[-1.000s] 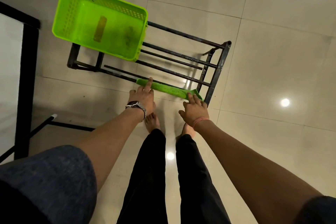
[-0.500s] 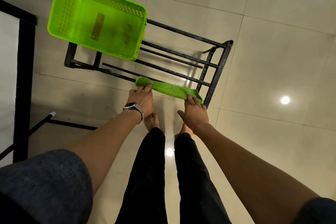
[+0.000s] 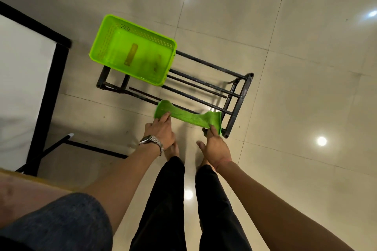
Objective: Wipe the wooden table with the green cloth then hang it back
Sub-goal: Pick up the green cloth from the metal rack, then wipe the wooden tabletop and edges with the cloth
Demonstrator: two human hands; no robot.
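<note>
Glossy beige tile floor under a black metal bar rack (image 3: 234, 87). The fuzzy green cloth (image 3: 187, 117) drapes its front bar, left hand (image 3: 161, 130) and right hand (image 3: 214, 144) pinching the ends. Uneven draping could let it slide off.

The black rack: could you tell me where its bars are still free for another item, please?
Free: the middle and back bars between the green basket and the rack's right end frame. Crowded: the front bar, where both hands hold the green cloth.
</note>
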